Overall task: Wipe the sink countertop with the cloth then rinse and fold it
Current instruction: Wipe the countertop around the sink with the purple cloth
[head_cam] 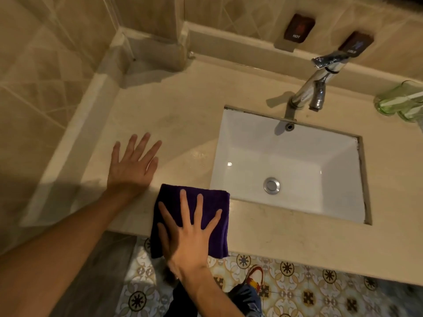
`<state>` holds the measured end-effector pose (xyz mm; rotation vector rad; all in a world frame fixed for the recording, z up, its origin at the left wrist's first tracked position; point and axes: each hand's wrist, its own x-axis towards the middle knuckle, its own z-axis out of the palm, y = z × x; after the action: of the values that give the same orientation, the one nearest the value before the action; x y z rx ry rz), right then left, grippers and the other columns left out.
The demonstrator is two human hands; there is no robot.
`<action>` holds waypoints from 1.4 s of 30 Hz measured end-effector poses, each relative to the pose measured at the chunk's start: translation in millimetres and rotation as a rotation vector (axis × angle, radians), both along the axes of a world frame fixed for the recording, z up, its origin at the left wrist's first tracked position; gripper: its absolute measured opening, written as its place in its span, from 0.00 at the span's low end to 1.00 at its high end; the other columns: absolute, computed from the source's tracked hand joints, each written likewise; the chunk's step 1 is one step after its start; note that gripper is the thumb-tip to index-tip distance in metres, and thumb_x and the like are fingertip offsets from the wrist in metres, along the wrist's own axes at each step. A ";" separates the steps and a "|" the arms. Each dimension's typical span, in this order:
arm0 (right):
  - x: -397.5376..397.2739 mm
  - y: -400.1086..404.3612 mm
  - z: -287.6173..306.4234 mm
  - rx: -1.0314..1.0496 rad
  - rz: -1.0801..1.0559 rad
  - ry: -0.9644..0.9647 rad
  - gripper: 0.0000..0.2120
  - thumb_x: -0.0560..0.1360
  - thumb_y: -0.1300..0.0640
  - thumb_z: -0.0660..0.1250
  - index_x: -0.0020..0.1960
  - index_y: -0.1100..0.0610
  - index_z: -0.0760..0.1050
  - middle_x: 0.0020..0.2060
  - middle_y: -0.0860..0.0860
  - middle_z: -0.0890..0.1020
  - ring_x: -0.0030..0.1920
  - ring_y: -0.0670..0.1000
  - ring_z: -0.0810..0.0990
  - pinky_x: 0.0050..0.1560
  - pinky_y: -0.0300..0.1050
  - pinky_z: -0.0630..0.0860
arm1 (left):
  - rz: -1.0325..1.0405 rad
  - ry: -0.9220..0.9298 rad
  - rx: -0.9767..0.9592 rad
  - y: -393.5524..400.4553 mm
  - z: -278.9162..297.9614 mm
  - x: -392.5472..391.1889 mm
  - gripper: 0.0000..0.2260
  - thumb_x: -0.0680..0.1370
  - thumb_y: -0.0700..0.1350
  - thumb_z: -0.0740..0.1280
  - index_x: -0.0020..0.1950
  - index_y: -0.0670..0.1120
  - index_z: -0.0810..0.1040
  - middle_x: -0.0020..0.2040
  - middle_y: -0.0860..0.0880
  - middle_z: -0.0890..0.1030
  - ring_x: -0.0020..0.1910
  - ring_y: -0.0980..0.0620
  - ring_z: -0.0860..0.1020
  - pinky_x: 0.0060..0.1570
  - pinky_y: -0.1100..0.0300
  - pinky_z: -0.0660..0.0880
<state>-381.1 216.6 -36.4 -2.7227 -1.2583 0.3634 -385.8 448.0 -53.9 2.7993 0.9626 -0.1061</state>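
Note:
A dark purple cloth (207,202), folded into a rectangle, lies on the beige countertop (183,115) at its front edge, left of the white sink basin (297,156). Part of the cloth hangs over the front edge. My right hand (190,232) presses flat on the cloth with fingers spread and straight. My left hand (131,165) rests flat on the bare countertop to the left of the cloth, fingers spread, holding nothing.
A chrome faucet (318,88) stands behind the basin, with hot and cold wall plates above it. Two green glasses (402,101) sit at the far right. Tiled walls close the left side and the back. A patterned floor and a shoe show below the counter.

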 end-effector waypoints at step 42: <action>347.3 245.5 -2.2 -0.010 -0.132 -0.046 0.28 0.81 0.34 0.39 0.81 0.35 0.47 0.83 0.49 0.47 0.82 0.59 0.41 0.75 0.73 0.35 | -0.033 -0.062 0.056 4.3 -5.6 1.4 0.25 0.85 0.58 0.48 0.84 0.62 0.57 0.86 0.55 0.53 0.85 0.48 0.52 0.80 0.37 0.53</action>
<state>-33.9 462.1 -38.6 -2.8189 -1.0825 0.2963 -384.4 452.3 -59.5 2.8516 0.9196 0.0040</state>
